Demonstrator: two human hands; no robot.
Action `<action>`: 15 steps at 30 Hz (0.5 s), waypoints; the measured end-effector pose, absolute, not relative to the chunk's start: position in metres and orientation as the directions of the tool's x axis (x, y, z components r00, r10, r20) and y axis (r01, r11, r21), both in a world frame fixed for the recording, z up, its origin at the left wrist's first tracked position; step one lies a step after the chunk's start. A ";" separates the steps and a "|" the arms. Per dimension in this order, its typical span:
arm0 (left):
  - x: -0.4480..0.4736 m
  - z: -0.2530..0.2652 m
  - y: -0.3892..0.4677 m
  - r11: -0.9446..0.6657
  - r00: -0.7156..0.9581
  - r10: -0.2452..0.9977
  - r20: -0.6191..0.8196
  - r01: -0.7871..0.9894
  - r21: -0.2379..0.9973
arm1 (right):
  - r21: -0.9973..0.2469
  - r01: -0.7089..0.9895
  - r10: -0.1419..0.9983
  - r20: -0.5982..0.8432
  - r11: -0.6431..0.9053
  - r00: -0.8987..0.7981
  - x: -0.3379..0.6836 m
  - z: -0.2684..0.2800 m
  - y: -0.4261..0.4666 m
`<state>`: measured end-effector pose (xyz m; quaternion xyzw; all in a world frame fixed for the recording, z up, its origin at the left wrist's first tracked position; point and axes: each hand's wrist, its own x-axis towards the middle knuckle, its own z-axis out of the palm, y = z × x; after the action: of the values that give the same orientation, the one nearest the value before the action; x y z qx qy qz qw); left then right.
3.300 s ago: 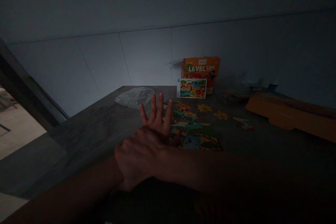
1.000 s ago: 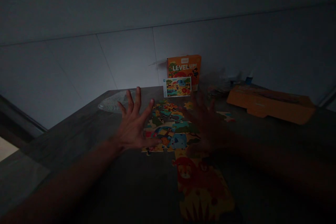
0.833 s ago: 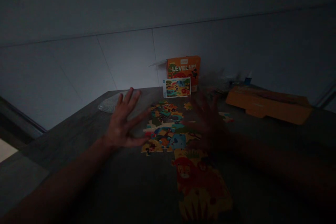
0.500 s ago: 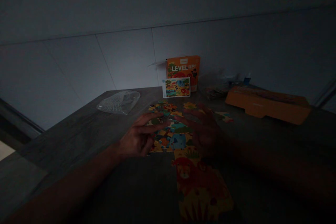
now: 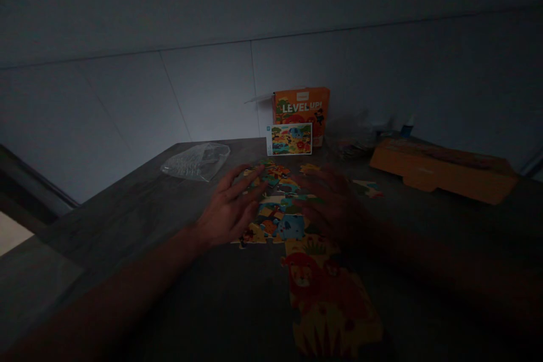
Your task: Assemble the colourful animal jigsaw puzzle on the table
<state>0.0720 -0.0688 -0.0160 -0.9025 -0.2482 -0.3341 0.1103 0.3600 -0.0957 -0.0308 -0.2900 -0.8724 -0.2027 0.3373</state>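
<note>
Colourful jigsaw puzzle pieces (image 5: 288, 227) lie partly joined on the dark table, with a blue animal pictured in the middle. A joined section with a red lion (image 5: 326, 288) extends toward me at the lower right. Over the left side of the pieces is my left hand (image 5: 231, 206), fingers spread and nothing visible in them. My right hand (image 5: 333, 203) spreads its fingers across the right side; it is dim and slightly blurred. Both hands cover parts of the puzzle, and whether the fingertips press on the pieces is hard to see.
Behind the pieces, a small picture card (image 5: 289, 139) leans on an orange "LEVEL UP!" box (image 5: 301, 104). A clear plastic bag (image 5: 197, 161) lies at the left. To the right are loose pieces (image 5: 368, 188), another plastic bag (image 5: 354, 138), an orange box part (image 5: 441, 172) and a blue bottle (image 5: 407, 127).
My left hand has opened from partly curled fingers to a wider spread. The right hand's fingers have shifted slightly over the pieces. The whole view has moved a little.
</note>
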 end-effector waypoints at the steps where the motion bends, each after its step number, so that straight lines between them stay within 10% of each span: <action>1: 0.072 -0.019 -0.066 -0.824 0.659 0.426 0.619 0.566 -0.036 | 0.151 0.640 0.398 0.671 0.753 -0.626 0.360 -0.033 -0.094; 7: 0.057 -0.043 -0.050 -0.743 0.726 0.662 0.186 0.668 0.037 | -0.056 0.600 0.574 0.375 0.798 -0.728 0.365 -0.049 -0.082; 15: 0.058 -0.034 -0.056 -0.784 0.758 0.616 0.212 0.617 0.070 | -0.091 0.670 0.637 0.424 0.737 -0.643 0.364 -0.046 -0.082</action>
<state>0.0577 -0.0563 -0.0342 -0.9376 -0.3289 -0.1124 0.0022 0.3644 -0.0815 -0.0457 -0.3609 -0.9057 -0.0372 0.2192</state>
